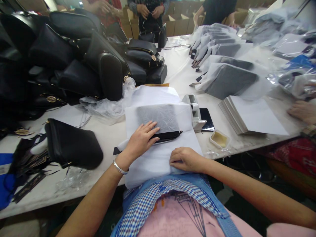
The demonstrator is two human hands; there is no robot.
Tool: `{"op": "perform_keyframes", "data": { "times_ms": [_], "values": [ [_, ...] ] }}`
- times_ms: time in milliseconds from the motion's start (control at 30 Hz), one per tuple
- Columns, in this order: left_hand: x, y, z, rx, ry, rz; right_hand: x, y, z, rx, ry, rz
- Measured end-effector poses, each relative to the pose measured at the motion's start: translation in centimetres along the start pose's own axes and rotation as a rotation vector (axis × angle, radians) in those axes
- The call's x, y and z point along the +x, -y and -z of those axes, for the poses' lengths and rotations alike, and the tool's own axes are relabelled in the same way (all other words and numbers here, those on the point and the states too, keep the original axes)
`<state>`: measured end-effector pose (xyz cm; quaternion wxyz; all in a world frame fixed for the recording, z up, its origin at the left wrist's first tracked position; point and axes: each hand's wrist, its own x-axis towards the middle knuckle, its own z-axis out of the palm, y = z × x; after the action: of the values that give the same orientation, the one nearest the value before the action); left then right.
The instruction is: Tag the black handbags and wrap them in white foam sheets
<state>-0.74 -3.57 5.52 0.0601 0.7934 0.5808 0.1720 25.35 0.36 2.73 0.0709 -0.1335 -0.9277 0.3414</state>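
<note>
A black bag (pixel 168 135) lies in front of me on white wrapping paper (pixel 148 166), its upper part showing grey through a fold of the sheet. My left hand (pixel 142 140) rests flat across the bag's left side and the paper, fingers spread. Nearer the table edge, my right hand (pixel 185 159) has its fingers curled down on the front part of the paper, seemingly gripping it; the fingertips are partly hidden. A small dark tag (pixel 116 150) sticks out at the paper's left side.
Black handbags (pixel 111 77) pile up at left; one black bag (pixel 74 143) stands nearer. A tape dispenser (pixel 195 113), phone (pixel 206 119), small dish (pixel 219 139) and stack of white boards (pixel 251 115) lie right. Wrapped bags (pixel 229 77) line up behind. Other people work around the table.
</note>
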Motion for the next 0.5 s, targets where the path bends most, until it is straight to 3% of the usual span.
{"op": "perform_keyframes", "data": {
  "times_ms": [167,233,367,433,500],
  "values": [
    [0.1,0.2,0.3,0.004,0.018,-0.005,0.6,0.5,0.5,0.079,0.020,-0.068],
    [0.1,0.4,0.2,0.008,0.021,-0.012,0.2,0.6,1.1,0.048,-0.037,-0.070],
    [0.1,0.7,-0.3,0.009,-0.010,-0.024,-3.1,-0.4,3.7,-0.308,-0.463,-0.174],
    [0.2,0.8,-0.5,0.008,-0.023,-0.033,-6.1,-1.5,4.8,-0.525,-0.666,-0.296],
    [0.2,0.8,-0.6,0.007,-0.029,-0.039,-9.2,-3.0,5.2,-0.696,-0.771,-0.464]
  ]
}}
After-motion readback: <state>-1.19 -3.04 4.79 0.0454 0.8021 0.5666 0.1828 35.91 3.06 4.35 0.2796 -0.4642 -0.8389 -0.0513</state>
